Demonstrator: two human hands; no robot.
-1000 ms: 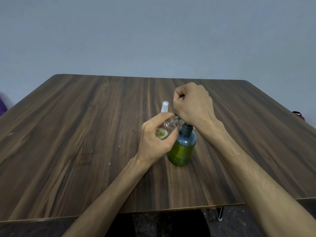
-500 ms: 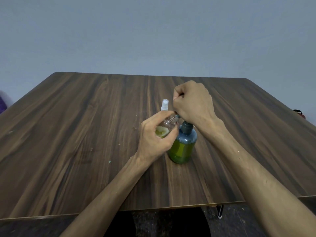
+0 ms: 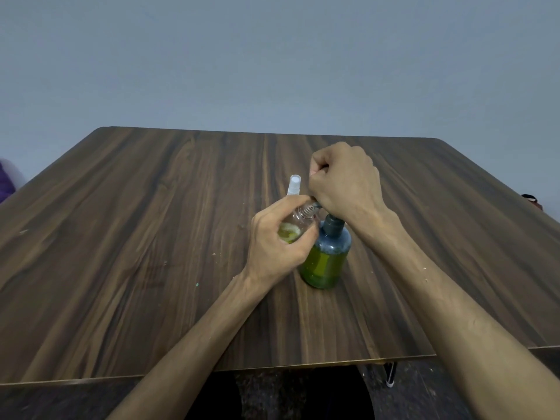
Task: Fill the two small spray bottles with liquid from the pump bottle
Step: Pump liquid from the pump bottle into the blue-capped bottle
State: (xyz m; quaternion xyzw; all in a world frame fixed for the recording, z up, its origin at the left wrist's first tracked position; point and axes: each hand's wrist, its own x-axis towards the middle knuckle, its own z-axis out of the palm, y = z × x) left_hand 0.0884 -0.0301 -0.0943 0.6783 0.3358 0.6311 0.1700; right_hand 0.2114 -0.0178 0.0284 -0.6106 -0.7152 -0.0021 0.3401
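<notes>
A dark pump bottle (image 3: 325, 262), half full of green liquid, stands upright in the middle of the wooden table (image 3: 151, 237). My right hand (image 3: 345, 183) is curled in a fist around its pump head, which is hidden under the fingers. My left hand (image 3: 272, 250) grips a small clear spray bottle (image 3: 295, 227), uncapped and tilted, its open neck up against the pump's nozzle. A little green liquid lies in its bottom. A second small spray bottle (image 3: 294, 184) with a white spray top stands just behind my left hand.
A purple thing (image 3: 6, 180) shows past the table's left edge and a dark red thing (image 3: 530, 200) past the right edge. The table's near edge runs just below my forearms, with a table leg (image 3: 391, 374) under it at the right.
Both hands and all three bottles keep their places; only the view has drifted slightly.
</notes>
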